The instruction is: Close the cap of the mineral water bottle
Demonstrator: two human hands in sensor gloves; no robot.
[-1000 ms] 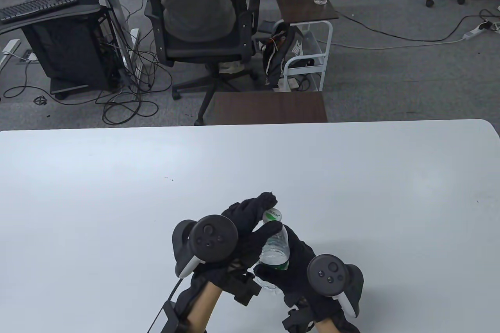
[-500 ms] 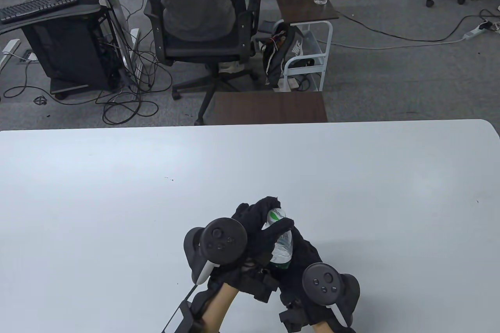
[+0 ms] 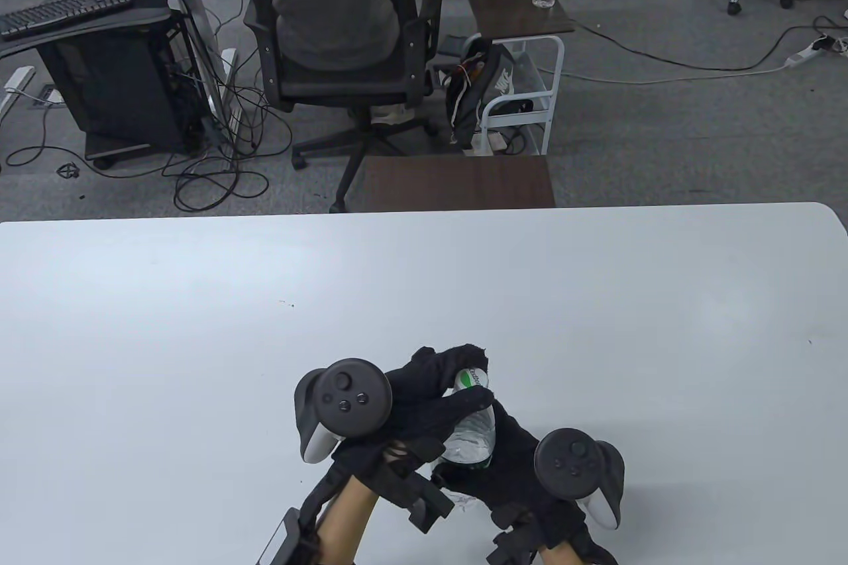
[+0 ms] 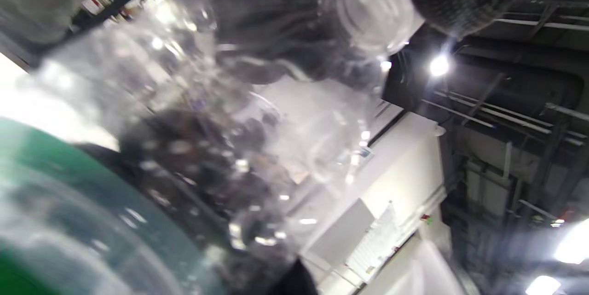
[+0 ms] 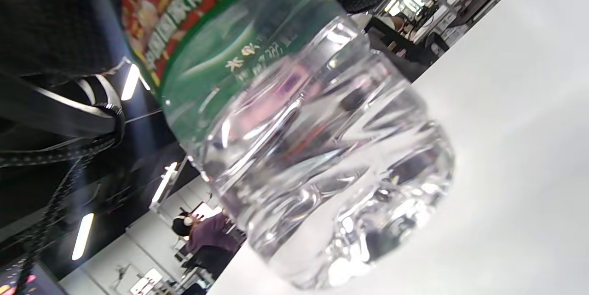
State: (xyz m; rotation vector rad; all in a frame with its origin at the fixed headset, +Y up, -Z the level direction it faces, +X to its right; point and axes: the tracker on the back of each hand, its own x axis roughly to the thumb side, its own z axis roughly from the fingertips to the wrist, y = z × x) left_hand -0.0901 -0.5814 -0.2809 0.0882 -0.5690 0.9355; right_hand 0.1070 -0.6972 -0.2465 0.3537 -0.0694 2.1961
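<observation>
Fingers (image 3: 472, 356) on cap (image 3: 472, 378), clear green-labelled bottle (image 3: 472, 436)

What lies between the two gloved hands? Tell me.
In the table view, the water bottle: the left hand pinches its cap, the right hand grips its body.

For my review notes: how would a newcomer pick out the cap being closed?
On the white table, near its front edge, two gloved hands hold a clear bottle. The cap tops it: white with green print, between the left hand fingers.
</observation>
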